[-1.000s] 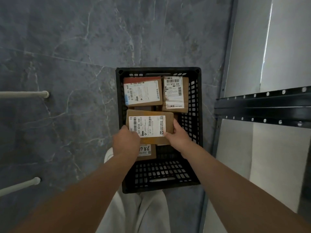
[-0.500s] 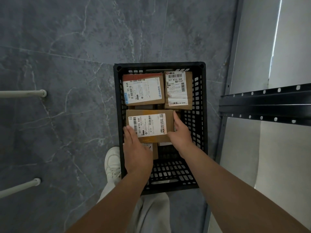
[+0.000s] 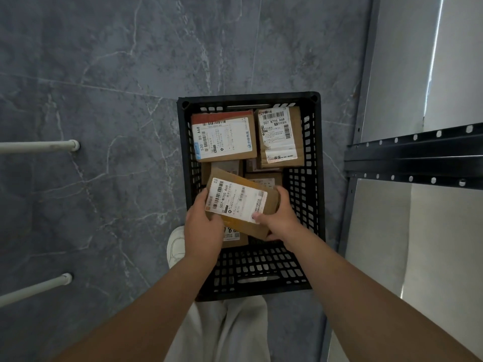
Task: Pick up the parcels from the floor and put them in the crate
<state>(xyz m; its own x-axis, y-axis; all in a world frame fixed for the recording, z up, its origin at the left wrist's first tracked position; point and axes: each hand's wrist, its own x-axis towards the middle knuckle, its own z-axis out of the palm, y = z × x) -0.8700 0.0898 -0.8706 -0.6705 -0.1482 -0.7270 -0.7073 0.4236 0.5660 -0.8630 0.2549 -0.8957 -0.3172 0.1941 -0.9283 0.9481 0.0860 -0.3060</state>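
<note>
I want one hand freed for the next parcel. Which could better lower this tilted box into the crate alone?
Probably the right hand: its fingers wrap the tilted box, next to bare floor of the crate. The left hand holds only an edge.

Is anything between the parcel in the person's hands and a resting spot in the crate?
No barrier. The left hand and right hand hold the tilted parcel over the crate; lower parcels lie directly beneath, so it would land on them.
</note>
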